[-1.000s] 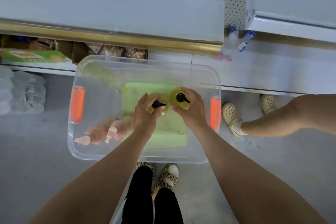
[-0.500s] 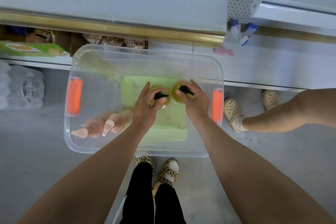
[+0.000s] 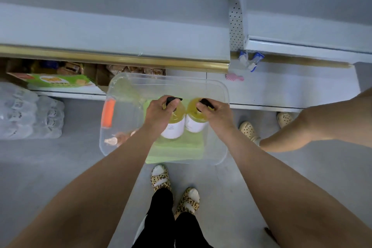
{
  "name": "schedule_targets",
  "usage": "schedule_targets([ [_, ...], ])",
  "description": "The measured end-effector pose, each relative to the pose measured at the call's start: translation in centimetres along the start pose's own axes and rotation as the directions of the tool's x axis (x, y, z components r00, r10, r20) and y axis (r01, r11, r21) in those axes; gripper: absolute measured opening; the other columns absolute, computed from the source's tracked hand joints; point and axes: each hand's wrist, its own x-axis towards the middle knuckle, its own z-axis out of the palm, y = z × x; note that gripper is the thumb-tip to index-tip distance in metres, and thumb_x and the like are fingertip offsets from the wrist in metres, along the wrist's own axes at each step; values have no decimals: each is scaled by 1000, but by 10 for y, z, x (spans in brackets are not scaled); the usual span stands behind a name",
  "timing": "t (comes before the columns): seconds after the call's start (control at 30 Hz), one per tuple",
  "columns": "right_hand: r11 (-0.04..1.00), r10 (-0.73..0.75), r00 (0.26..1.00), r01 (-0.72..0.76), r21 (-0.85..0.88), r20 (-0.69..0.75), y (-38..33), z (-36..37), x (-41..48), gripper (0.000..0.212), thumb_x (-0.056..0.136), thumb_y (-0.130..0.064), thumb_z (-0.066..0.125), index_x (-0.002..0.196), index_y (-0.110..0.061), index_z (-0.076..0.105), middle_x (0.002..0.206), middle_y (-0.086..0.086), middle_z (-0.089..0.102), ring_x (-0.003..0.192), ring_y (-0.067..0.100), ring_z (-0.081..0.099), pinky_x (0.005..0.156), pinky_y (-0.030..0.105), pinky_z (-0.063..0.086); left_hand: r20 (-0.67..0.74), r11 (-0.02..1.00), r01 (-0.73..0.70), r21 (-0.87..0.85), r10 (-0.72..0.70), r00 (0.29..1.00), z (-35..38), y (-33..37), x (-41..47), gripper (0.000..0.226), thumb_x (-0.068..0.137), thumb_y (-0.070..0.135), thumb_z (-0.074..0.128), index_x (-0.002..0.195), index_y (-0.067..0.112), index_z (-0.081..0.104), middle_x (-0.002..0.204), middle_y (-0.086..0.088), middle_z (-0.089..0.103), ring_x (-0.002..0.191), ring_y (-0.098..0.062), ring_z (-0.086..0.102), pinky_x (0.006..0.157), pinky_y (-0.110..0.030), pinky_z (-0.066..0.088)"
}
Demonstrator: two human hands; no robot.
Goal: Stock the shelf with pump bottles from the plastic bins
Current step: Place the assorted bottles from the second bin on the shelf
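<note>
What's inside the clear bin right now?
Pink pump bottles lying at its left end, and a green liner on the bottom. The left forearm covers part of them, so their count is unclear.

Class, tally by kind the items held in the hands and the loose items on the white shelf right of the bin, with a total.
Yellow pump bottles: 2 (one in the left hand, one in the right hand)
Blue-and-white spray bottles: 2
Pink comb: 1
Total: 5

Even, soft overhead light; faint shadows; wide-angle bending at edges; slight blur.
</note>
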Motion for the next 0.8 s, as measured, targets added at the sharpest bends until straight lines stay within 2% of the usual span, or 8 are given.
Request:
schedule_targets([
  [0.1, 999, -6, 1000, 6, -32, -19, -31, -14, -14, 11, 75, -51, 75, 77, -40, 75, 72, -23, 72, 72, -8, 63, 65, 12, 45, -27, 999, -12, -49, 11, 1000, -22, 26, -12, 10, 91, 44, 63, 85, 42, 70, 69, 19, 69, 58, 7, 58, 50, -3, 39],
  [0.2, 999, -19, 999, 18, -51, -28, -55, -28, -25, 18, 76, -56, 73, 76, -38, 75, 75, -17, 72, 77, 0, 64, 63, 16, 43, -52, 997, -50, -52, 47, 998, -38, 50, -28, 11, 91, 44, 63, 86, 38, 71, 66, 22, 68, 57, 13, 58, 50, -1, 38],
  [0.33, 1000, 15, 1000, -15, -12, 26, -70, -36, -36, 20, 73, -50, 78, 77, -30, 77, 88, 0, 75, 85, 18, 66, 71, 32, 53, -46, 992, -91, -86, 88, 995, -51, 70, -42, 12, 91, 44, 63, 89, 36, 72, 70, 20, 69, 61, 12, 61, 67, -17, 44],
  [0.43, 999, 35, 997, -35, 1, 70, -89, -46, -47, 19, 68, -51, 79, 75, -33, 77, 84, -9, 76, 89, 16, 70, 75, 38, 60, -17, 989, -123, -84, 122, 992, -60, 87, -54, 14, 92, 45, 61, 87, 37, 71, 74, 19, 69, 73, 6, 64, 72, -21, 44],
  [0.53, 999, -35, 993, 36, -5, 115, -123, -65, -58, 15, 76, -47, 78, 77, -32, 77, 84, -11, 76, 89, 13, 69, 75, 36, 57, -20, 980, -167, -105, 166, 986, -74, 112, -67, 19, 93, 42, 60, 82, 32, 72, 69, 19, 66, 63, 10, 59, 70, -21, 44],
  [0.63, 994, -103, 982, 106, -13, 156, -167, -84, -71, 27, 78, -47, 78, 92, -24, 78, 91, -7, 78, 91, 13, 73, 70, 30, 58, -16, 967, -212, -144, 212, 977, -90, 147, -79, 25, 94, 45, 60, 83, 26, 73, 78, 13, 68, 70, 0, 61, 70, -23, 45],
  [0.73, 971, -219, 968, 228, -66, 118, -211, -102, -86, 28, 76, -50, 79, 83, -23, 80, 80, -5, 77, 72, 10, 72, 56, 24, 54, -13, 946, -285, -154, 287, 958, -105, 188, -92, 29, 92, 50, 61, 84, 26, 75, 81, 12, 71, 73, -4, 64, 67, -25, 48],
  [0.8, 952, -283, 954, 292, -89, 102, -239, -112, -94, 30, 74, -52, 79, 79, -23, 80, 76, -6, 76, 67, 7, 71, 55, 22, 53, -21, 929, -338, -148, 339, 941, -114, 216, -100, 29, 91, 50, 62, 84, 26, 76, 79, 14, 73, 72, -2, 65, 67, -25, 48],
])
